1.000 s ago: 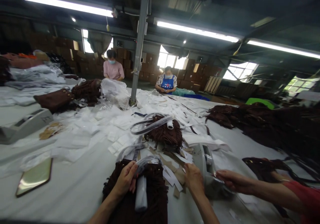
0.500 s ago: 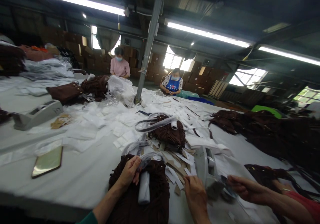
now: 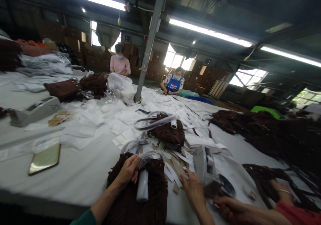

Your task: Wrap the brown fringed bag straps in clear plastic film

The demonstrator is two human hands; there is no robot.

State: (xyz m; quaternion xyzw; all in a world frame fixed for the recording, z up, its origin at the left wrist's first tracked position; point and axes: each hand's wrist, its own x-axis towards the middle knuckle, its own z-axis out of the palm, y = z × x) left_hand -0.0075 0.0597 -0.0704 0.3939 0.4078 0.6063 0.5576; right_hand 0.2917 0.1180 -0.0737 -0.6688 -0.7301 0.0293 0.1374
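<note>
A dark brown fringed bag (image 3: 135, 208) lies at the table's near edge, a white roll (image 3: 142, 186) resting on its front. Closed around the bag's handle (image 3: 145, 158), which is wrapped in clear plastic, is my left hand (image 3: 129, 169). My right hand (image 3: 192, 186) is right of the bag, over loose paper and card strips (image 3: 178, 169). Its fingers are bent close together, and whatever they pinch is too small to make out. Just beside it stands a grey tape dispenser (image 3: 204, 166). A co-worker's hand (image 3: 229, 206) is low at the right, beyond the dispenser.
Another fringed bag (image 3: 169, 133) with a wrapped strap sits ahead. A phone (image 3: 45, 159) and a second tape dispenser (image 3: 36, 111) are at left. Brown bags (image 3: 276, 138) pile up at right. A metal post (image 3: 147, 47) rises mid-table; two people stand across.
My right hand has shifted slightly up and left toward the strips. The co-worker's hand has moved down and left, away from the dispenser's front. My left hand keeps its hold on the handle.
</note>
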